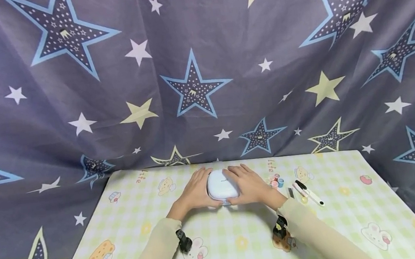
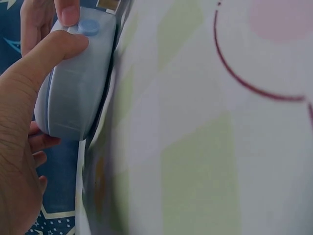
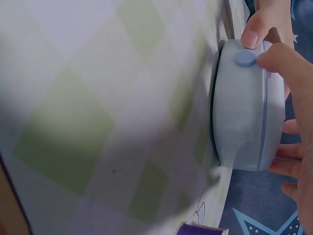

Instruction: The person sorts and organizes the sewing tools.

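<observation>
A pale blue rounded case with a lid seam and a small blue button on its front sits on the table. My left hand grips its left side, thumb beside the button and fingers wrapped toward the back. From the right, my right hand holds the other side in the same way, its thumb right at the button. In the right wrist view the lid side of the case faces the right fingers, and the lid lies down along the seam. What the case contains is hidden.
Right of the case lie several small thread spools, a white tool with black ends, a small dark strip and a yellow round piece. A purple spool shows low in the right wrist view. A star-patterned curtain hangs behind the checked tablecloth.
</observation>
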`<state>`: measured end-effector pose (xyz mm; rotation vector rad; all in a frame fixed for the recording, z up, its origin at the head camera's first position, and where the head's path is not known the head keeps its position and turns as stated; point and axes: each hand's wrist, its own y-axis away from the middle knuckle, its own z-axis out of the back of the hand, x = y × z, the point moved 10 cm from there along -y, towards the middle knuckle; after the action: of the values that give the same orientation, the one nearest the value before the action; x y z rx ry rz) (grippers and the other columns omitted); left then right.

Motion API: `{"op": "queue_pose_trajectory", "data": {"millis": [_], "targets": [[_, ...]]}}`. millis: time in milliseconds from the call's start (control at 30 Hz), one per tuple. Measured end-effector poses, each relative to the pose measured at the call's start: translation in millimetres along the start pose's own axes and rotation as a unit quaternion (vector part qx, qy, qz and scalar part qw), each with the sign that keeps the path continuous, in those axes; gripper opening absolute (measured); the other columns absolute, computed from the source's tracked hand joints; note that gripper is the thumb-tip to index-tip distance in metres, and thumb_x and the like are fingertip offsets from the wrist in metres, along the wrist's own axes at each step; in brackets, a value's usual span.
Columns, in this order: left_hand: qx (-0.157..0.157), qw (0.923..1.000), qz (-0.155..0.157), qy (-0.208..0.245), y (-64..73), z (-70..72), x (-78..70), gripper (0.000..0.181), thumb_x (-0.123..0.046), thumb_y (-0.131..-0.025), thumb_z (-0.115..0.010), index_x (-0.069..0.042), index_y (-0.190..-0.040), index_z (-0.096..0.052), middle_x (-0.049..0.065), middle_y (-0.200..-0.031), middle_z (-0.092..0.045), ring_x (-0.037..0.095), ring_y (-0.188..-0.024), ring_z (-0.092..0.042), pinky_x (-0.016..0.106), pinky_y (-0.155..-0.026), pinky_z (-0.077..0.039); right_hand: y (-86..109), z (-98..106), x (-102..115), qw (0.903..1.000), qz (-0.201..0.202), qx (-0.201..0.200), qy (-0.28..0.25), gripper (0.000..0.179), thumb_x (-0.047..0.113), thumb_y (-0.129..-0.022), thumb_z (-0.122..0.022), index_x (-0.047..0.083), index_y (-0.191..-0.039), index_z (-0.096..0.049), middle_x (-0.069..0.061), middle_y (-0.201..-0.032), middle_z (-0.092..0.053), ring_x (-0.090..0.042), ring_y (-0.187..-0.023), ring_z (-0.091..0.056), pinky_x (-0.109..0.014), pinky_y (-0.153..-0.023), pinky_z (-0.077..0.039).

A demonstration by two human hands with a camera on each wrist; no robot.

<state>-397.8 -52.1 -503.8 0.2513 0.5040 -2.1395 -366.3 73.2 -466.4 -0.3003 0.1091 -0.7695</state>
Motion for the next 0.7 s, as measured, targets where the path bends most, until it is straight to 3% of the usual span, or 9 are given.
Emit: {"op": "queue_pose_trajectory", "data": {"millis": [400,567,700], "targets": [[0.018,0.9959,0.044,0.077,0.1,-8.7,10.8,0.122,-0.054,-0.058,-0.092,-0.004,-0.154,-0.036,0.022,-0.158,-0.039,0.043,-0.152,-0.028,0.057,-0.124,-0.028,-4.0,6.1,0.0,0.9994,0.003,0.023,-0.028,0.095,0.055,-0.074,-0.074,0.000,-0.147,-0.049,-0.026,-0.140,-0.059,-0.039,-0.132,-0.056,-0.059,-0.118,-0.036],[0.040,0.9950,0.054,0.073,0.2,-13.1,15.7,0.124,-0.059,-0.060,-0.089,-0.006,-0.157,-0.032,0.018,-0.161,-0.036,0.040,-0.155,-0.023,0.054,-0.127,-0.022,-5.3,5.7,0.3,0.9995,0.004,0.032,-0.007,0.097,0.059,-0.075,-0.073,-0.004,-0.145,-0.050,-0.027,-0.135,-0.061,-0.040,-0.127,-0.059,-0.059,-0.116,-0.039],[0.036,0.9962,0.048,0.064,-0.8,-8.8,12.7,0.121,-0.059,-0.060,-0.089,-0.006,-0.155,-0.035,0.016,-0.158,-0.040,0.040,-0.154,-0.024,0.053,-0.128,-0.020,-5.4,6.5,0.4,0.9994,0.016,0.025,0.017,0.097,0.062,-0.076,-0.071,-0.005,-0.144,-0.052,-0.025,-0.134,-0.063,-0.038,-0.127,-0.060,-0.057,-0.118,-0.038]]}}
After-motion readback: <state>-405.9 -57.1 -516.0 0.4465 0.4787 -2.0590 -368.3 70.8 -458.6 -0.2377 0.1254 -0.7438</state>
